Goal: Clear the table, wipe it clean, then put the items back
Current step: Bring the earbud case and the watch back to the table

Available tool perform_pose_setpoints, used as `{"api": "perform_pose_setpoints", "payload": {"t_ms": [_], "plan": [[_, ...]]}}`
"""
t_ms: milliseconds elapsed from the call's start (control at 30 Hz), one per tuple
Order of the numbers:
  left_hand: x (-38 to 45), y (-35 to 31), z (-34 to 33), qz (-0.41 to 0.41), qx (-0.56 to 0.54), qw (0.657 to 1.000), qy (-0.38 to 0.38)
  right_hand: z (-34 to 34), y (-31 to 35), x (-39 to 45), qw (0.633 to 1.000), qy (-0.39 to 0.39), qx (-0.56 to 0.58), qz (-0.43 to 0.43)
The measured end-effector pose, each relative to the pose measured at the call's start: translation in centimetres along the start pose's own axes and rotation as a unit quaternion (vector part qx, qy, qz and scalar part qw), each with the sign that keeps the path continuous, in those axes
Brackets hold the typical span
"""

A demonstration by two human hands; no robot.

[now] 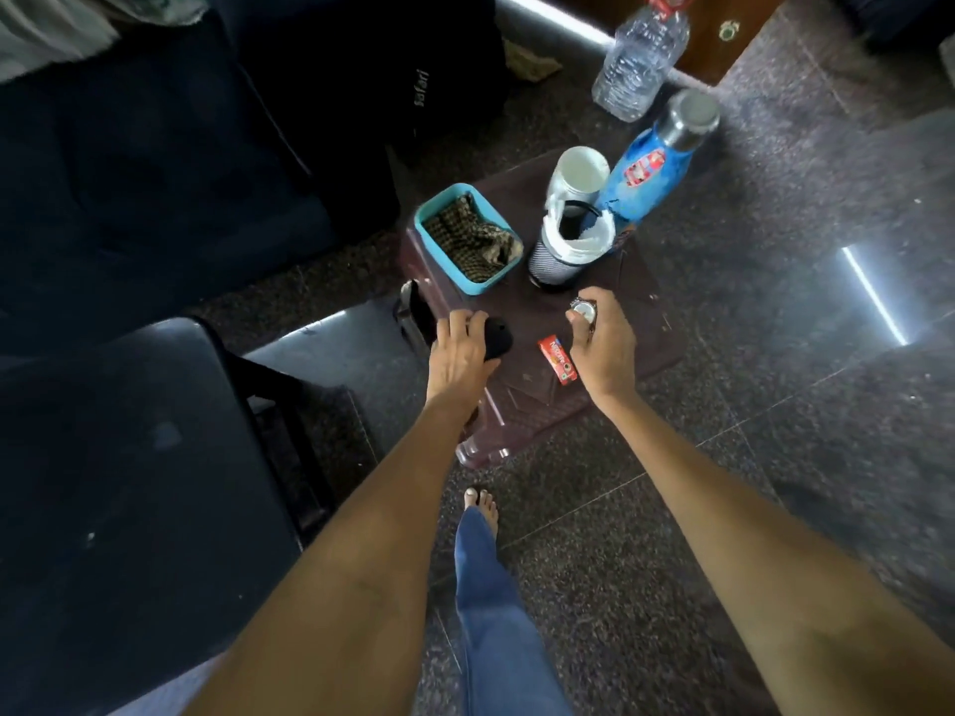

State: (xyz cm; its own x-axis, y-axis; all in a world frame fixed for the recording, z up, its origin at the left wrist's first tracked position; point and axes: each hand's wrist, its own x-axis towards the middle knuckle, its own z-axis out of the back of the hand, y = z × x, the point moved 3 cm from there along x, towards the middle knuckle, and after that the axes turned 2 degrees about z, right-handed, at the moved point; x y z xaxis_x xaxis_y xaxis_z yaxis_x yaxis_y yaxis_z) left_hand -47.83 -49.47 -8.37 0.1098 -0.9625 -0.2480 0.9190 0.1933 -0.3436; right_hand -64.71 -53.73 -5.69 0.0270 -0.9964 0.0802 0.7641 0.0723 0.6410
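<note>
Both hands at the small brown table (610, 374), each w/ an item gripped.

L hand (457, 354) is curled over a black object (496, 339) at the table's 9 o'clock edge; R hand (602, 343) is closed round a wristwatch (584, 310) near centre. Red sachet (557, 361) is seen lying flat btwn the hands. At 11 o'clock a blue tray (431, 240) w/ checked cloth (475, 240); at 12–1 o'clock a striped cup (555, 261), white cup (581, 173) & blue flask (648, 167), close together. Clear bottle (638, 62) stands on the floor beyond.
</note>
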Motion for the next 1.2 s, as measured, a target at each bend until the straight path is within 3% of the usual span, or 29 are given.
{"api": "perform_pose_setpoints", "payload": {"t_ms": [233, 467, 600, 733, 933, 1067, 1200], "plan": [[-11.2, 13.2, 2.0, 0.039, -0.054, 0.997, 0.025, -7.8, 13.8, -6.9, 0.994, 0.04, 0.034, 0.093], [-25.2, 33.3, 3.2, 0.135, -0.044, 0.986, 0.081, -20.6, 23.1, -17.8, 0.98, 0.084, 0.166, -0.065], [-31.5, 41.3, 3.0, 0.182, -0.02, 0.975, 0.122, -26.4, 25.0, -24.6, 0.965, 0.144, 0.166, -0.144], [-33.6, 44.0, 1.3, 0.161, 0.043, 0.971, 0.17, -29.8, 26.1, -28.6, 0.928, 0.225, 0.194, -0.225], [-30.5, 43.4, 0.1, 0.063, 0.13, 0.987, 0.075, -30.6, 27.0, -27.5, 0.929, 0.211, 0.22, -0.21], [-29.7, 41.3, -2.5, 0.082, 0.076, 0.99, 0.09, -31.2, 23.1, -30.1, 0.922, 0.196, 0.181, -0.282], [-30.5, 40.5, -3.5, 0.146, -0.039, 0.987, 0.048, -31.4, 20.7, -33.1, 0.925, 0.183, 0.157, -0.295]]}}
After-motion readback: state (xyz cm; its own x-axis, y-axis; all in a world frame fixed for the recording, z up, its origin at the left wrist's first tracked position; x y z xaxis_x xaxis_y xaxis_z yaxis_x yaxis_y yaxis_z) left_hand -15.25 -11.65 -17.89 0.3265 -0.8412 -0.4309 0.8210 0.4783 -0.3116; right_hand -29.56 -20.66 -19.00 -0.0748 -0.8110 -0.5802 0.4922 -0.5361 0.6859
